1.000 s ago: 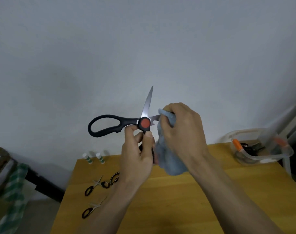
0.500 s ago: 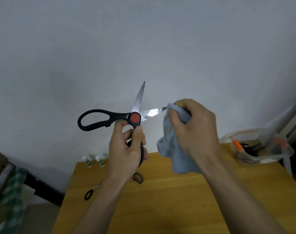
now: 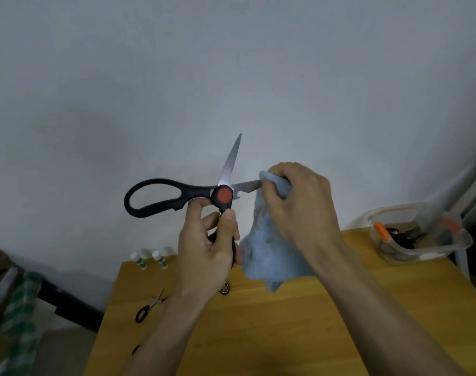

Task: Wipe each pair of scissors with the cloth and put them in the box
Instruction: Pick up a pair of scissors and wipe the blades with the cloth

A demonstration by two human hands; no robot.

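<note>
Above the wooden counter (image 3: 285, 321), left hand (image 3: 207, 248) grips the open scissors (image 3: 193, 195); right hand (image 3: 299, 202) pinches the cloth (image 3: 269, 256) around one blade (wipe away from the edge, toward the tip).

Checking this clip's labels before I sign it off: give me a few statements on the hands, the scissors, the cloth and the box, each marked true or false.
1. The large black-handled scissors are held open, blades spread. True.
2. The right hand holds the blue cloth against one blade. True.
3. The left hand rests flat on the table. False: it grips the lower handle of the scissors in the air.
4. The clear box is empty. False: dark-handled items and an orange piece lie in it.
5. A small pair of scissors lies on the table. True.
</note>
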